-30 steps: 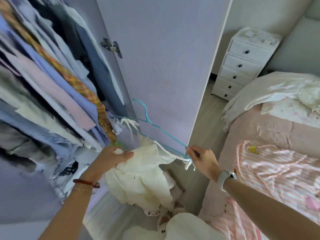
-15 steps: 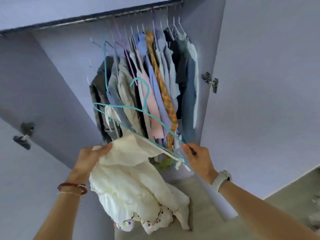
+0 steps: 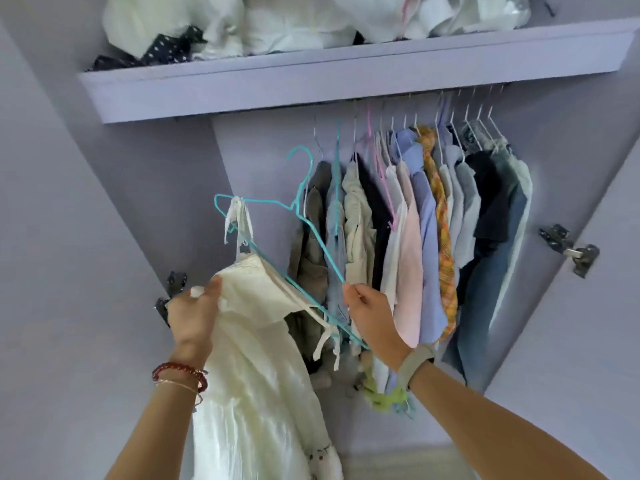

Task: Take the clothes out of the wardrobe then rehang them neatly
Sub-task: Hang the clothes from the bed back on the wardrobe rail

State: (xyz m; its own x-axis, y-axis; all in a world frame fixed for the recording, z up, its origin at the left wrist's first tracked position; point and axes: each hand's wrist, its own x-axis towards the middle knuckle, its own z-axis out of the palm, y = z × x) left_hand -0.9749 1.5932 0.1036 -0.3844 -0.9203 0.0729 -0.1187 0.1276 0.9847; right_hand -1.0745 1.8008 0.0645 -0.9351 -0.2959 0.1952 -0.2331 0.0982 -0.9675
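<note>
Cream dress (image 3: 256,375), teal hanger (image 3: 277,237), seemingly both hands gripping

A cream dress (image 3: 252,358) is hung by thin straps on a teal wire hanger (image 3: 277,233), tilted, held in front of the open wardrobe (image 3: 346,84). Shirts and jackets (image 3: 415,237) are packed along the rail, toward its right.

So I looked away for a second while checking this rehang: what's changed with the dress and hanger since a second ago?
The teal hanger has been lifted from beside the bed toward the wardrobe rail, its hook now just below the hanging shirts' hooks. Unchanged: the left hand grips the cream dress, the right hand pinches the hanger's end, and one strap stays looped over the hanger.
</note>
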